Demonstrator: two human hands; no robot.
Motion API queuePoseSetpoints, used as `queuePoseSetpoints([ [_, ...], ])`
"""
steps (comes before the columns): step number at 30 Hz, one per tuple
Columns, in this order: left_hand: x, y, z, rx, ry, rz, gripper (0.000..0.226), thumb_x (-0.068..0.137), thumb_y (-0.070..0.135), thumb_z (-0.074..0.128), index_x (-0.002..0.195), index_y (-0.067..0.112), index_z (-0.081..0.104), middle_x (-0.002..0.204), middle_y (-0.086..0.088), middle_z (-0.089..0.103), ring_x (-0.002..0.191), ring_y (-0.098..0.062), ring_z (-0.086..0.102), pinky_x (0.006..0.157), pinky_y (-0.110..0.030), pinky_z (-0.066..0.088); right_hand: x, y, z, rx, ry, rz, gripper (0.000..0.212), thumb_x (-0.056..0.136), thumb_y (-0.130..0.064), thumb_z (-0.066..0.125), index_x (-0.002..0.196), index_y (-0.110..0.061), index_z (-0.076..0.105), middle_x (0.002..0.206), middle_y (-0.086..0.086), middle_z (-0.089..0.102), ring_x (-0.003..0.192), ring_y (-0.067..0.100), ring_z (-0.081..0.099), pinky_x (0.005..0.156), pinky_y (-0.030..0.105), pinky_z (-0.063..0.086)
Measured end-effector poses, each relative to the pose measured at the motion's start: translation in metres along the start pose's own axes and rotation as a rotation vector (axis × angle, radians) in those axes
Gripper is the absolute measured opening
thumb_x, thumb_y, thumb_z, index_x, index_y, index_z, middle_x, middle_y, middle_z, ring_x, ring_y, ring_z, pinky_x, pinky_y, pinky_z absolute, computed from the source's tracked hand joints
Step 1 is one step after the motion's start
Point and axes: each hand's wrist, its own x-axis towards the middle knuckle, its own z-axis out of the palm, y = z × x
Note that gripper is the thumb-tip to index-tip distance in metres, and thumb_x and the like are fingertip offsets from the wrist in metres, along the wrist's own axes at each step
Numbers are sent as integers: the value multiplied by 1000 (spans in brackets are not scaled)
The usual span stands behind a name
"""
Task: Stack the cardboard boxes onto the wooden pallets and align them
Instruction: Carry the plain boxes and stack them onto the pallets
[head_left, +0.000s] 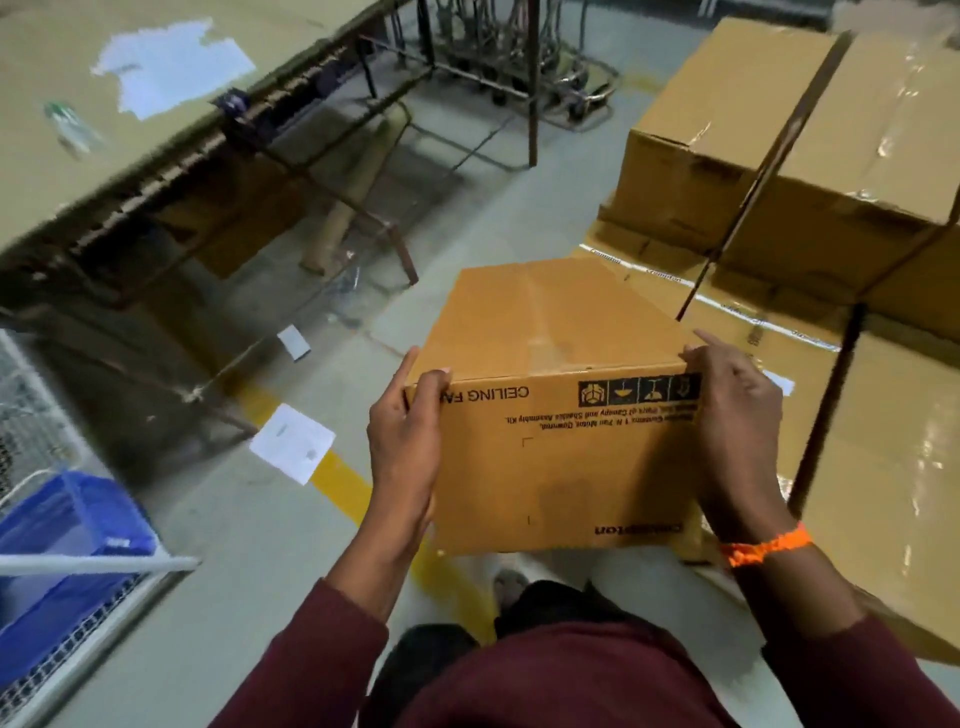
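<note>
The brown rectangular cardboard box (550, 332) is held clear of the grey floor (249, 519), just left of the strapped stack of large cardboard boxes (779, 135). The left hand (402, 431) grips its near left corner, the right hand (737, 415) its near right corner, fingers clamped over the top edge

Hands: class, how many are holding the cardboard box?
2. The left hand grips the cardboard box at its near left edge; the right hand grips its near right edge. Neither is hidden.

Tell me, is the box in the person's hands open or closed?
Closed. The held box has its top flaps lying flat, meeting along a centre seam. The left hand and right hand grip its near corners.
</note>
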Motion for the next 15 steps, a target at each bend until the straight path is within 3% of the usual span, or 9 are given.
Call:
queuePoseSetpoints([
  [3, 49, 14, 9, -21, -119, 29, 68, 75, 55, 60, 142, 41, 54, 83, 2, 52, 74, -15, 49, 68, -35, 42, 21, -14, 30, 13, 157, -12, 31, 94, -37, 54, 111, -25, 77, 97, -17, 76, 77, -4, 63, 71, 26, 48],
  [6, 106, 26, 25, 20, -273, 89, 64, 81, 50, 59, 144, 43, 50, 76, -2, 43, 67, -12, 43, 62, -30, 39, 35, -11, 53, 70, 283, 23, 27, 100, -29, 50, 108, -31, 76, 119, -2, 72, 95, 3, 63, 75, 22, 49],
  [8, 147, 31, 36, 49, -383, 105, 62, 84, 49, 58, 145, 45, 47, 73, -3, 40, 65, -14, 42, 61, -33, 39, 41, -8, 73, 111, 373, 50, 32, 101, -29, 47, 114, -31, 76, 117, 1, 71, 102, 8, 62, 80, 29, 49],
  [9, 167, 32, 41, 62, -440, 110, 62, 84, 50, 57, 145, 47, 46, 71, -3, 39, 64, -16, 41, 61, -34, 38, 42, -7, 83, 111, 409, 62, 34, 102, -29, 45, 118, -30, 75, 111, 0, 69, 98, 2, 62, 81, 28, 48],
  [12, 223, 37, 54, 95, -583, 108, 61, 82, 51, 58, 141, 53, 47, 81, 0, 49, 71, -20, 44, 66, -37, 39, 49, -3, 114, 113, 550, 78, 35, 108, -23, 40, 122, -24, 72, 91, -7, 60, 71, -16, 56, 68, 12, 45],
  [15, 264, 46, 65, 114, -640, 149, 59, 81, 51, 56, 139, 56, 48, 87, 0, 53, 72, -21, 44, 64, -38, 38, 59, -8, 140, 193, 625, 117, 37, 109, -22, 37, 124, -28, 70, 94, -7, 57, 77, -8, 58, 63, 12, 45],
])
